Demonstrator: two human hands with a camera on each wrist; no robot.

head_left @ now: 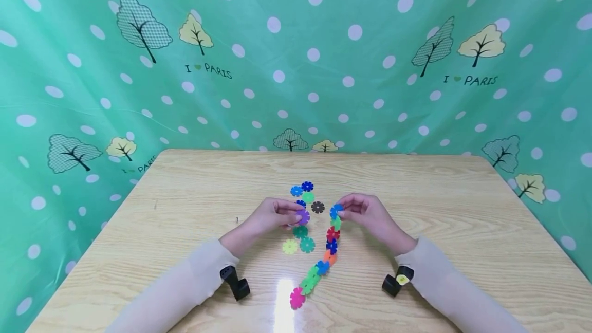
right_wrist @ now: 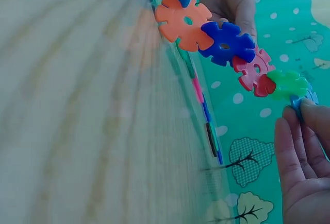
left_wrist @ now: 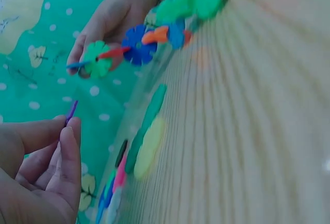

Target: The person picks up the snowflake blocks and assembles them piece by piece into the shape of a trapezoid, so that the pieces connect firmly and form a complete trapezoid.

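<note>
My left hand (head_left: 276,213) pinches a purple snowflake disc (head_left: 303,217) between thumb and fingers, and the disc shows edge-on in the left wrist view. Opposite it, my right hand (head_left: 368,213) pinches the blue snowflake disc (head_left: 336,211) at the upper end of a chain of interlocked discs. Down from there the chain runs through green, red (right_wrist: 253,72), dark blue (right_wrist: 227,44), orange (right_wrist: 183,23), blue and green discs to a pink disc (head_left: 297,298) nearest me. Its held end is raised above the table. A gap separates the purple disc from the chain.
Loose discs lie around and beyond my left hand: a brown one (head_left: 317,207), teal ones (head_left: 307,244), a yellow one (head_left: 290,246) and several blue and green ones. The wooden table (head_left: 185,189) ends at a green dotted curtain (head_left: 296,81).
</note>
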